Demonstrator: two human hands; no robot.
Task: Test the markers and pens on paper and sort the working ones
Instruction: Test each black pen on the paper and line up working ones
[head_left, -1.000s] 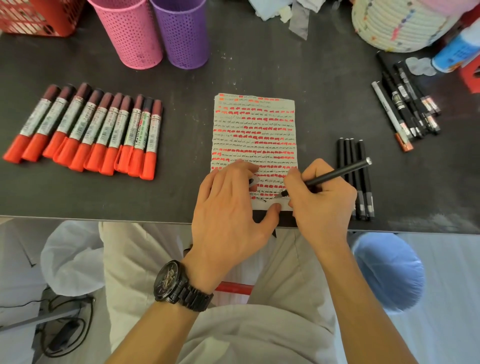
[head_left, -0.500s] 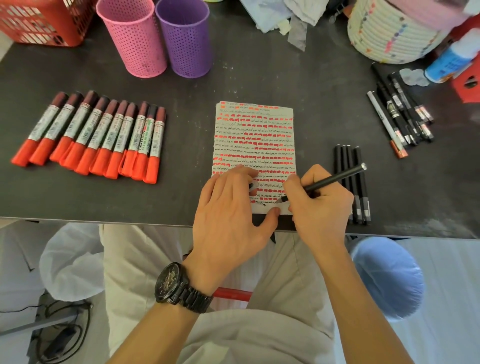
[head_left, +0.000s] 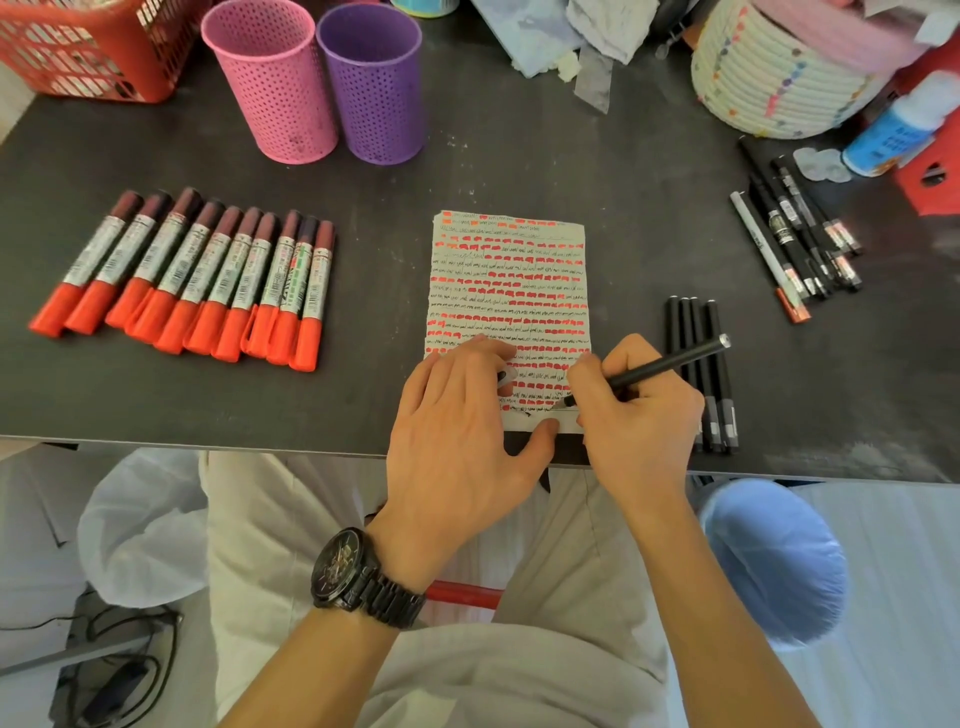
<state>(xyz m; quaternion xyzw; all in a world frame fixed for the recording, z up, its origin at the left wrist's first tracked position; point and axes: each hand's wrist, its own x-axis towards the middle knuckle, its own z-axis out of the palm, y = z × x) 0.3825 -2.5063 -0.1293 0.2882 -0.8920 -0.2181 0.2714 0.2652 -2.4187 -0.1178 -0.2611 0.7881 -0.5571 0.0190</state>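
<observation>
- The black pen (head_left: 660, 366) is pinched in the right hand (head_left: 639, 415), thumb and fingers curled round its lower barrel. Its tip touches the bottom strip of the paper (head_left: 509, 280), and its back end slants up and away to the right.
- The paper lies upright near the front edge of the worktop (head_left: 519, 166), filled with rows of orange dashes and black scribbles.
- The left hand (head_left: 457, 431) rests palm down on the paper's lower left corner, fingers loosely spread and the thumb pressing the bottom edge. A small dark-and-white thing peeks from under the fingers; I cannot tell what it is.
- A black watch (head_left: 363, 577) sits on the left wrist.
- Just right of the paper, four black pens (head_left: 693, 322) lie side by side.
- Further right of the paper lies a loose bunch of pens (head_left: 795, 244).
- Well left of the paper, a row of orange-capped markers (head_left: 197, 280) lies touching one another.
- Beyond the paper, to the left, stand a pink cup (head_left: 270, 78) and a purple cup (head_left: 371, 83), touching.
</observation>
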